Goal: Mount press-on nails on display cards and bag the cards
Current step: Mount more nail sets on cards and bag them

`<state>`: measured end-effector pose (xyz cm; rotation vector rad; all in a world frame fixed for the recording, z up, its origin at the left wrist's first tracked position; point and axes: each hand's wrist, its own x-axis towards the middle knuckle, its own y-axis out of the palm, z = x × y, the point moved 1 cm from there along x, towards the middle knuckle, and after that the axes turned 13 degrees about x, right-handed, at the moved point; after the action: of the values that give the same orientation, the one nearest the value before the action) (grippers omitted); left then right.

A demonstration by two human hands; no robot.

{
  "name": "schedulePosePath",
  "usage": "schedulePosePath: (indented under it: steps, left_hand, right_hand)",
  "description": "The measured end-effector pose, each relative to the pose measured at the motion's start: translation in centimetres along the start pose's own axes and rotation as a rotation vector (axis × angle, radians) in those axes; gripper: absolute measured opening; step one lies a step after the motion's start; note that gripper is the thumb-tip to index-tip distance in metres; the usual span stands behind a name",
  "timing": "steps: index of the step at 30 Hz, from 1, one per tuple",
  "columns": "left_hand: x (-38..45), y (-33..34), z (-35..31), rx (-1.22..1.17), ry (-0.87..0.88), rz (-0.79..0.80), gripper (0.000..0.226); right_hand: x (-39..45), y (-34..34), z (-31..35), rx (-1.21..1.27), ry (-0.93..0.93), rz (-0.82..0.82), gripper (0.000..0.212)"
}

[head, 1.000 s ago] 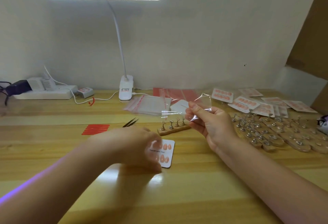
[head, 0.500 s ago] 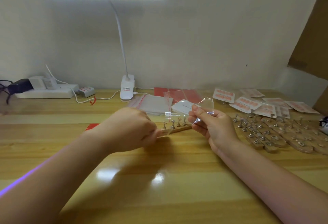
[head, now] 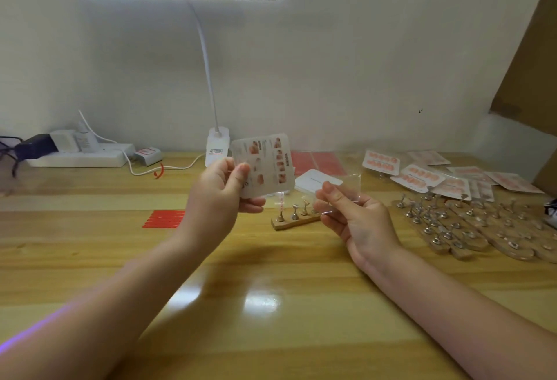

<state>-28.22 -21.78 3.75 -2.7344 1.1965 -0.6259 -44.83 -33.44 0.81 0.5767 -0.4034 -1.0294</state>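
Note:
My left hand (head: 221,196) holds a white display card (head: 266,165) upright above the table, thumb on its near face, printed back side toward me. My right hand (head: 358,220) pinches a clear plastic bag (head: 346,187) just to the right of the card, a small gap between them. A small wooden nail stand (head: 294,218) with metal pegs lies on the table below and between both hands. A stack of blank white cards (head: 316,182) sits behind the bag.
Bagged nail cards (head: 422,176) and several wooden peg stands (head: 470,229) fill the right side. Red strips (head: 164,218) lie at left. A lamp base (head: 217,146), power strip (head: 81,155) and red-edged bags (head: 319,162) line the back.
My left hand picked the nail card off the table and raised it, flipped to its printed back, beside the bag. The right hand kept the bag and lowered slightly.

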Motion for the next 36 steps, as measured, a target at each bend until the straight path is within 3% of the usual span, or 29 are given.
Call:
schedulePosePath:
  steps: [10,14,17,27,36]
  left_hand:
    - [-0.6,0.8,0.9,0.079,-0.132,0.04,0.015]
    - [-0.7,1.0,1.1,0.192,-0.073,0.089,0.014]
    - [-0.8,0.8,1.1,0.268,0.016,0.04,0.004]
    - [-1.5,1.4,1.0,0.2,0.109,-0.019,0.013]
    - [-1.7,1.6,0.9,0.06,0.031,0.064,0.032]
  right_hand:
    - [0.0,-0.1,-0.2,0.015,0.005,0.012,0.032]
    - [-0.1,0.0,-0.5,-0.048,-0.006,0.03,0.057]
    - [-0.1,0.0,-0.6,-0.081,-0.006,0.06,0.045]
    - [-0.9,0.4,-0.7,-0.193,0.016,0.218,0.016]
    - [-1.2,0.6,-0.5,-0.204,0.012,0.223,0.031]
